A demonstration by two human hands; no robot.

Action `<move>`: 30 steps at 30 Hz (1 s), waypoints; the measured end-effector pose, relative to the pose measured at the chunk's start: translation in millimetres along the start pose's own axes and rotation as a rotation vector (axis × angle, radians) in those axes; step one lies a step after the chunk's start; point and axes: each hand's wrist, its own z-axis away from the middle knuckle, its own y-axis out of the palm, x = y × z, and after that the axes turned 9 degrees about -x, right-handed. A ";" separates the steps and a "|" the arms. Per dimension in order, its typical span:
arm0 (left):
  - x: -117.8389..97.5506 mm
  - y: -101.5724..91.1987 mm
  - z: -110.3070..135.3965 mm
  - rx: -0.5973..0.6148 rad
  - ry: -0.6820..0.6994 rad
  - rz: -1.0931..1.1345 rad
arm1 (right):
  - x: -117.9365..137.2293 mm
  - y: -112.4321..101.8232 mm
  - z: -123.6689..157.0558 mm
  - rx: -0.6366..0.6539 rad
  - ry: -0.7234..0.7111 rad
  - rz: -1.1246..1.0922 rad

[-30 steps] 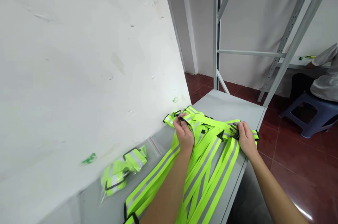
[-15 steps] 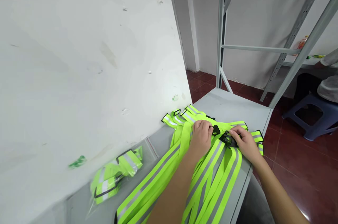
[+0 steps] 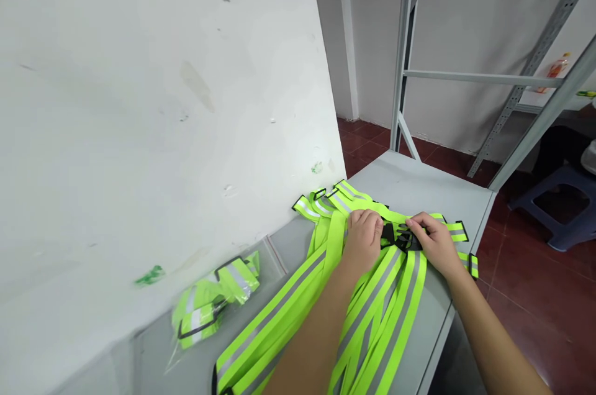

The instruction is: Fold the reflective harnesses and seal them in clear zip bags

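Grey table (image 3: 419,181), left hand (image 3: 364,240), right hand (image 3: 434,245) — closer now, at black buckle (image 3: 401,238)

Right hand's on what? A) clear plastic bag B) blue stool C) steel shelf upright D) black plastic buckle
D: the right hand has its fingers on the black plastic buckle among the neon-yellow reflective straps, well away from the clear plastic bag.

white scuffed wall (image 3: 139,103) | dark red floor tiles (image 3: 535,314) | grey steel shelving frame (image 3: 403,72) | blue plastic stool (image 3: 554,241)
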 end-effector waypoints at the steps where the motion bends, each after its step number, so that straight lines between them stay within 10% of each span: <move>1: -0.3 0.3 0.3 0.002 0.013 -0.001 | -0.8 -0.8 0.0 0.016 0.003 -0.009; 30: -14.5 5.2 3.7 0.043 0.208 -0.175 | 23.6 15.4 6.3 0.106 -0.108 0.276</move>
